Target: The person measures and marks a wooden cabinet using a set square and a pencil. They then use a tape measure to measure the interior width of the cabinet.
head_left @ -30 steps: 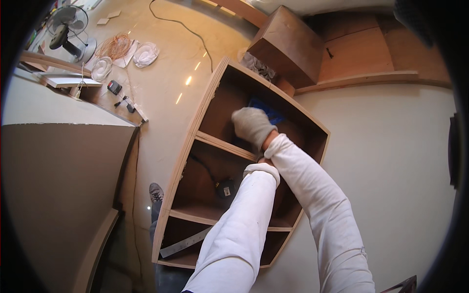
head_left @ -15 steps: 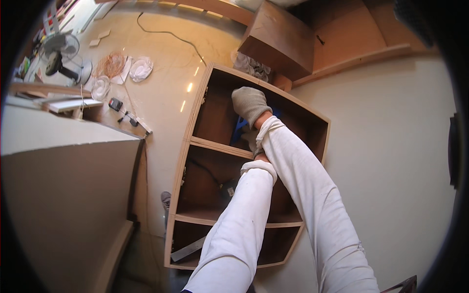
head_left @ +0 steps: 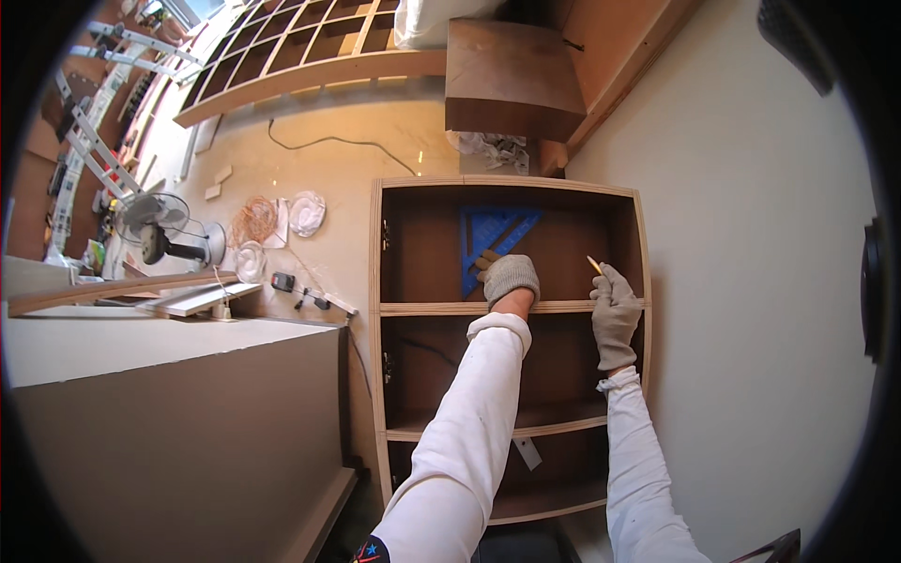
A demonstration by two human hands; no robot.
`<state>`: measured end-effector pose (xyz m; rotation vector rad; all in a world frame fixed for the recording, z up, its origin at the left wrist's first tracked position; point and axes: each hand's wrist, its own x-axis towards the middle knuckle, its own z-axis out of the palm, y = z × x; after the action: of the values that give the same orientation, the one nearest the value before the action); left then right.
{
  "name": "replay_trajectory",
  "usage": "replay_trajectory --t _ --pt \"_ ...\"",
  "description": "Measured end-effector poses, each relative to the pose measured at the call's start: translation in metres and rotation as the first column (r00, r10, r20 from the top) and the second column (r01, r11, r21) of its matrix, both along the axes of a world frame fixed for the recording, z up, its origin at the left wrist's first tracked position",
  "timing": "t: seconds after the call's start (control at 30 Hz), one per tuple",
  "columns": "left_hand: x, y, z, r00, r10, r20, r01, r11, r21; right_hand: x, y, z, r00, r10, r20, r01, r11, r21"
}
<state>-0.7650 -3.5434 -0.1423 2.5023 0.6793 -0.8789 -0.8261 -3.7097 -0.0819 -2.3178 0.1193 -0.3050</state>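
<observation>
A wooden cabinet point(head_left: 378, 272) with dark brown compartments lies before me. In its farthest compartment is a blue triangular set square point(head_left: 488, 228) with slots cut through it. My gloved left hand point(head_left: 512, 276) reaches over the near divider, its fingers closed at the lower edge of the square. My right hand point(head_left: 617, 319), also gloved, is at the cabinet's right side, above the end of the same divider. It pinches a thin yellowish pencil point(head_left: 595, 266), whose tip points up and left.
A grey-brown panelled unit point(head_left: 188, 432) stands close on the left. Beyond it are a fan point(head_left: 155, 225), a coil of wire point(head_left: 253, 221) and a small black-and-red tool point(head_left: 282, 281). A brown box point(head_left: 513, 80) stands past the cabinet's far end. A pale wall point(head_left: 751, 281) rises on the right.
My right hand has moved from over the far compartment to the cabinet's right side, and the pencil now shows. The square is less covered by my arms. The whole view has shifted and turned.
</observation>
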Motion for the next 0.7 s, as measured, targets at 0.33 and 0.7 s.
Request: replay_trajectory --t 0.33,0.7 --pt "0.000 0.011 -0.020 0.996 -0.076 0.035 0.076 0.997 0.013 0.018 0.001 -0.031 0.990 -0.070 0.120 0.057 0.992 0.112" --pt "-0.008 0.009 0.007 0.968 -0.208 0.141 0.217 0.975 -0.048 0.025 -0.003 -0.035 0.986 -0.167 -0.030 0.169 0.982 0.080"
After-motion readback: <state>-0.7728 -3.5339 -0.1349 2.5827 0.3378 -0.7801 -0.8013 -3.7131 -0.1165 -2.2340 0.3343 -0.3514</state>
